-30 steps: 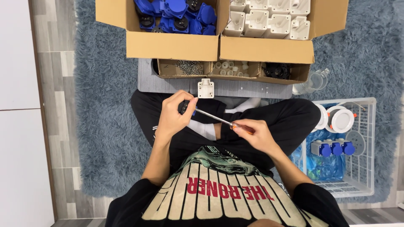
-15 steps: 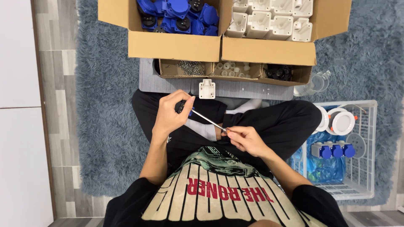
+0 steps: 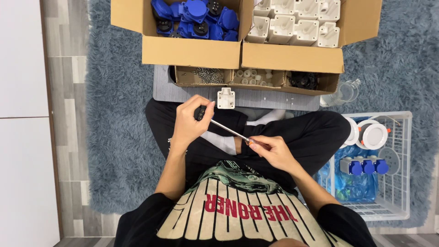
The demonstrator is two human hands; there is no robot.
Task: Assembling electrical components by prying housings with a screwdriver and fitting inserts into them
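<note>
I sit cross-legged on a blue-grey rug. My right hand grips the handle end of a screwdriver, whose thin metal shaft runs up and left. My left hand pinches a small dark part at the shaft's tip, above my left knee. A small white plastic housing stands on the grey board just beyond my left hand.
Behind the board stand a cardboard box of blue sockets, a box of white housings, and low trays with screws, small white parts and black parts. A white wire basket at the right holds finished blue-and-white pieces.
Both hands have stayed over my lap. The screwdriver's angle has shifted slightly, and my right hand has slid a little lower and to the left.
</note>
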